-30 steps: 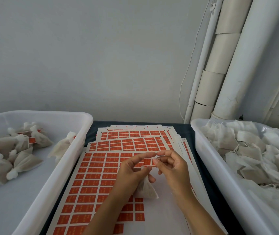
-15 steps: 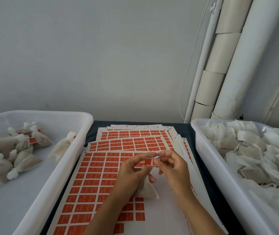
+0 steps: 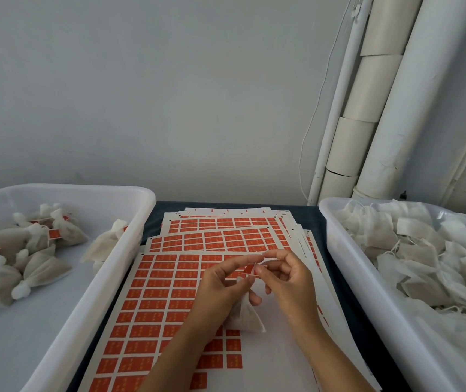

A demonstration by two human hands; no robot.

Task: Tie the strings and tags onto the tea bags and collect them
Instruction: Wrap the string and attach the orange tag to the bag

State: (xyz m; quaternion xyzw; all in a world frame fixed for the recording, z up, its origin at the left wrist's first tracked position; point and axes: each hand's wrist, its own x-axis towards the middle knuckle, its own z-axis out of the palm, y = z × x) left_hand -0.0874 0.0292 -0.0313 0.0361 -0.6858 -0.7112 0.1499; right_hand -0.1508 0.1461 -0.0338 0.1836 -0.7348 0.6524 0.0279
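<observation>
Over the sheets of orange tags (image 3: pixel 166 290), my left hand (image 3: pixel 220 290) holds a small white tea bag (image 3: pixel 244 318) that hangs from under its palm. Its thumb and forefinger reach up to my right hand (image 3: pixel 288 281). Between the fingertips of both hands sits one orange tag (image 3: pixel 250 268), pinched by my right hand, with a thin white string at the fingertips. How the string runs is too fine to tell. Finished tea bags with tags (image 3: pixel 28 250) lie in the left white tub (image 3: pixel 118 267). Untied bags with strings (image 3: pixel 424 258) fill the right white tub (image 3: pixel 348 273).
Several tag sheets are stacked in a fan on the dark table (image 3: pixel 311 216) between the two tubs. One tied bag (image 3: pixel 104 244) lies near the left tub's right wall. White pipes (image 3: pixel 367 108) run up the wall at the back right.
My hands have barely moved. The fingertips have shifted slightly at the tag, and the tea bag still hangs under my left hand.
</observation>
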